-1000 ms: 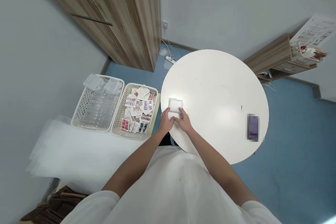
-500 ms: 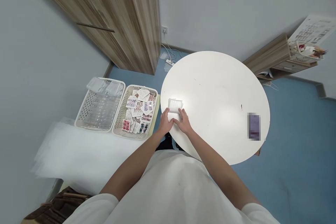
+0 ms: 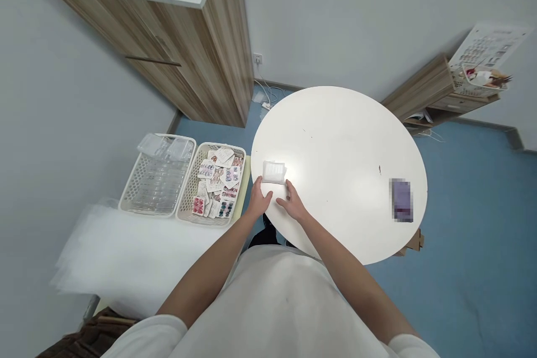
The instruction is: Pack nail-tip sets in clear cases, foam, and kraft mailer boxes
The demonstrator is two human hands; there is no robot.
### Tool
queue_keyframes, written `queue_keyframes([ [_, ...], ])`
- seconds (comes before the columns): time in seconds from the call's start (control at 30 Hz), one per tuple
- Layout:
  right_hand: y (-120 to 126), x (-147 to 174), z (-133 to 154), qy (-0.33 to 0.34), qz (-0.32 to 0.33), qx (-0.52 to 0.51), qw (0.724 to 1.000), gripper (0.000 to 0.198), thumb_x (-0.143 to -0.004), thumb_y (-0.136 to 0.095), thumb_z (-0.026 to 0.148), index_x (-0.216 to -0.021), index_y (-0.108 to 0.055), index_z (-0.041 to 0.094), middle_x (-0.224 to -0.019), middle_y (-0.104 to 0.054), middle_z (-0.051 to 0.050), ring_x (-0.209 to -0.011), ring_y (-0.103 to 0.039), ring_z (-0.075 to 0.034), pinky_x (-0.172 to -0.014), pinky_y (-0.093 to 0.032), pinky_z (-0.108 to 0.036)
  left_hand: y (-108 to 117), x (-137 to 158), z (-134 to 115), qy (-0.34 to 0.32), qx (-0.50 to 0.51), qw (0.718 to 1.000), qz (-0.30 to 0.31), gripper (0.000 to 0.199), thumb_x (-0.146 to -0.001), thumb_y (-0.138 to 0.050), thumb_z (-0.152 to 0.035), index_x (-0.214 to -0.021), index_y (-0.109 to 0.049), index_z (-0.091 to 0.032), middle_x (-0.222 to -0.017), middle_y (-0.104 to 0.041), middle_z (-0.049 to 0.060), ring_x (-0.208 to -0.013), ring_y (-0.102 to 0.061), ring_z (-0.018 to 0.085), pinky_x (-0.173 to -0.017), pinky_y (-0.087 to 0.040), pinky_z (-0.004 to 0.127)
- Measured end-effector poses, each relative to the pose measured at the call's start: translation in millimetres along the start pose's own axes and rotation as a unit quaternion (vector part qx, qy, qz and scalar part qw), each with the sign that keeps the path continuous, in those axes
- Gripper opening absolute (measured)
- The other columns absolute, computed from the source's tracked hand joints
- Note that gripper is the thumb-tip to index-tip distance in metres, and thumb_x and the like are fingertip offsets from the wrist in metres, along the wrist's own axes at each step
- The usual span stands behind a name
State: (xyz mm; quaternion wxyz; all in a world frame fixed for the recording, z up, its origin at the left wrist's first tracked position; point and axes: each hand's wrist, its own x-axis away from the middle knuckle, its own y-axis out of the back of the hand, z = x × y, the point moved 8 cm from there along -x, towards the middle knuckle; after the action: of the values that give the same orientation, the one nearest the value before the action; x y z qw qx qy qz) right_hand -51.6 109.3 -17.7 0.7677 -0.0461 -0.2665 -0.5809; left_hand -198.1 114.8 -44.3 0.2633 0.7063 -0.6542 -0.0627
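On the left part of the round white table (image 3: 339, 140) lies a small packet (image 3: 274, 172), whitish and rectangular, seemingly wrapped in thin translucent sheet. My left hand (image 3: 259, 200) is at its near left corner, thumb spread away from the fingers. Opposite it, my right hand (image 3: 292, 202) has its fingers apart beside the near right corner. Neither hand grips the packet; whether the fingertips just touch it I cannot tell. What is inside the wrapping is not clear.
Left of the table stand a basket of nail-set cards (image 3: 180, 210) and a basket of clear plastic cases (image 3: 128, 193). White foam-like sheets (image 3: 138, 251) are stacked nearer me. A pixelated purple object (image 3: 402, 200) lies at the table's right. A wooden cabinet (image 3: 222, 56) stands behind.
My hands have drawn apart and come off the packet, which stays on the table. Before, the thumbs nearly met and the fingers were on its near edge. The view has shifted slightly.
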Motion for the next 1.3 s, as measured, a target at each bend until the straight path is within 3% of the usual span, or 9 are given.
queue_keyframes([
  [0.17, 8, 9, -6, -0.037, 0.041, -0.045, 0.997, 0.081, -0.068, -0.058, 0.036, -0.135, -0.015, 0.023, -0.141, -0.021, -0.008, -0.127, -0.025, -0.022, -0.098, -0.031, -0.039, 4, 1, 0, 0.026, 0.033, 0.999, -0.016, 0.064, -0.074, -0.053, -0.025, -0.13, -0.022, -0.018, -0.134, -0.031, 0.014, -0.122, -0.033, 0.022, -0.094, -0.035, 0.037],
  [0.27, 20, 18, -13, -0.062, 0.052, -0.033, 0.996, 0.072, -0.069, -0.055, 0.037, -0.133, -0.023, 0.024, -0.135, -0.032, -0.011, -0.115, -0.043, -0.023, -0.089, -0.039, -0.038, 5, 11, -4, 0.047, 0.038, 0.998, -0.035, 0.062, -0.073, -0.054, -0.024, -0.128, -0.026, -0.019, -0.131, -0.035, 0.014, -0.116, -0.041, 0.022, -0.088, -0.04, 0.036],
  [0.37, 31, 29, -16, -0.052, 0.069, -0.015, 0.996, 0.056, -0.071, -0.053, 0.036, -0.124, -0.039, 0.023, -0.122, -0.048, -0.01, -0.099, -0.054, -0.02, -0.081, -0.044, -0.036, 2, 31, -9, 0.067, 0.044, 0.995, -0.055, 0.056, -0.073, -0.053, -0.024, -0.125, -0.032, -0.019, -0.127, -0.039, 0.014, -0.105, -0.051, 0.02, -0.08, -0.045, 0.033],
  [0.57, 27, 50, -24, 0.01, 0.123, -0.008, 0.992, 0.036, -0.071, -0.051, 0.034, -0.105, -0.053, 0.021, -0.102, -0.059, -0.006, -0.082, -0.059, -0.016, -0.079, -0.046, -0.035, -13, 91, -14, 0.097, 0.071, 0.99, -0.071, 0.046, -0.074, -0.051, -0.024, -0.118, -0.041, -0.017, -0.118, -0.049, 0.012, -0.082, -0.058, 0.015, -0.071, -0.048, 0.03],
  [0.67, 4, 63, -33, 0.022, 0.179, 0.017, 0.983, 0.033, -0.071, -0.05, 0.034, -0.101, -0.055, 0.02, -0.097, -0.06, -0.006, -0.079, -0.059, -0.016, -0.076, -0.047, -0.034, -10, 128, -11, 0.115, 0.079, 0.986, -0.093, 0.045, -0.074, -0.052, -0.028, -0.117, -0.043, -0.018, -0.109, -0.056, 0.01, -0.079, -0.058, 0.014, -0.071, -0.048, 0.031],
  [0.83, -43, 82, -29, 0.059, 0.283, 0.075, 0.954, 0.032, -0.071, -0.05, 0.034, -0.099, -0.056, 0.019, -0.094, -0.062, -0.006, -0.077, -0.059, -0.016, -0.073, -0.048, -0.033, 20, 193, 3, 0.152, 0.088, 0.971, -0.16, 0.041, -0.074, -0.053, -0.031, -0.113, -0.048, -0.019, -0.103, -0.059, 0.01, -0.077, -0.059, 0.015, -0.069, -0.048, 0.03],
  [1.07, -110, 111, 3, 0.153, 0.348, 0.142, 0.914, 0.032, -0.072, -0.049, 0.036, -0.097, -0.056, 0.018, -0.091, -0.062, -0.006, -0.075, -0.058, -0.017, -0.071, -0.047, -0.034, 85, 282, 13, 0.148, 0.087, 0.94, -0.294, 0.039, -0.074, -0.051, -0.034, -0.11, -0.05, -0.02, -0.102, -0.06, 0.008, -0.079, -0.059, 0.015, -0.067, -0.049, 0.029],
  [1.2, -167, 153, 20, 0.219, 0.395, 0.194, 0.871, 0.035, -0.074, -0.047, 0.041, -0.1, -0.055, 0.019, -0.087, -0.062, -0.005, -0.068, -0.057, -0.016, -0.066, -0.046, -0.032, 132, 334, 2, 0.109, 0.045, 0.929, -0.351, 0.039, -0.076, -0.049, -0.033, -0.112, -0.049, -0.02, -0.103, -0.06, 0.008, -0.082, -0.059, 0.015, -0.071, -0.048, 0.029],
  [1.3, -209, 188, 40, 0.283, 0.378, 0.271, 0.839, 0.04, -0.078, -0.04, 0.048, -0.104, -0.054, 0.022, -0.086, -0.061, -0.003, -0.067, -0.056, -0.016, -0.065, -0.044, -0.03, 168, 381, 3, 0.096, -0.006, 0.918, -0.384, 0.038, -0.079, -0.045, -0.035, -0.114, -0.048, -0.021, -0.103, -0.059, 0.007, -0.085, -0.058, 0.016, -0.073, -0.047, 0.029],
])
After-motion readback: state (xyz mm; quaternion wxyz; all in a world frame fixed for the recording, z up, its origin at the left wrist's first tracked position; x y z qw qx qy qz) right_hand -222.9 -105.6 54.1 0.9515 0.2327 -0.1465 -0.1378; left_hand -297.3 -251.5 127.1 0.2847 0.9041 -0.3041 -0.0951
